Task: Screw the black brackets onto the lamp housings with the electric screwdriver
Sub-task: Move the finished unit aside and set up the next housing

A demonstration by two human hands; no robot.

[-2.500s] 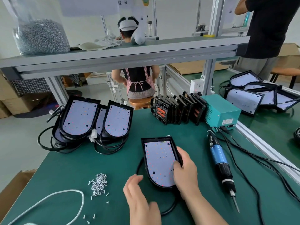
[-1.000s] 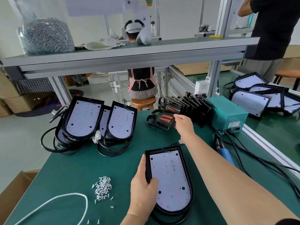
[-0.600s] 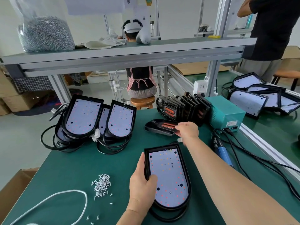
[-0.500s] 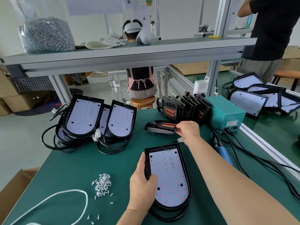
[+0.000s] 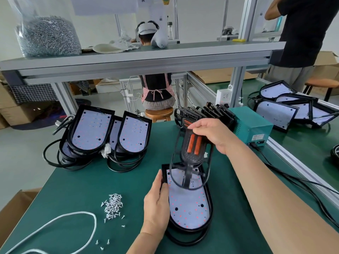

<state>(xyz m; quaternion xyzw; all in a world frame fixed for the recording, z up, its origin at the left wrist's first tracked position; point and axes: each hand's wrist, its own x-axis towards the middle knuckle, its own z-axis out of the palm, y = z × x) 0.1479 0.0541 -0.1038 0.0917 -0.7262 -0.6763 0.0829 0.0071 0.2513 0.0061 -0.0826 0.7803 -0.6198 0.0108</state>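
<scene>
Right hand holds black bracket above lamp housing, left hand steadying it

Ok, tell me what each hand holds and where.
Right hand pinches the black bracket at its top end; left hand grips the lamp housing by its left edge.

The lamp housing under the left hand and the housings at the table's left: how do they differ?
The near housing lies flat on the table; the left housings stand tilted. The left hand grips the near housing; the left housings are untouched. The right hand holds a black bracket over the near housing, not over the left housings. Both have black rims and white boards.
</scene>
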